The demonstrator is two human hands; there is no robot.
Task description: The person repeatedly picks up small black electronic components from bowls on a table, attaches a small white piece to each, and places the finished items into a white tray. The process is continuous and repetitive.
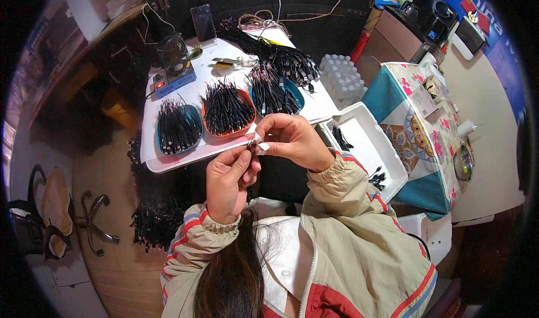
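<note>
My left hand (227, 180) is closed, thumb against fingers, round a short black cable (251, 145) whose end sticks up between the fingertips. My right hand (295, 141) meets it there in a pinch at the same cable end. White patches show at its thumb and forefinger tips; whether they are finger covers or a small part, I cannot tell. Just beyond the hands stand a blue tub (197, 118), an orange tub (228, 133) and a teal tub (301, 97). Each is packed with short black cables with metal plugs.
The white table (154, 116) also bears a large heap of black cables (292, 62), a small fan (172, 51) and a blue device (175, 84). Right of me, a white foam box (359, 132) holds a few cables. Beyond it stand bottles (342, 76) and a cloth-covered table (401, 87).
</note>
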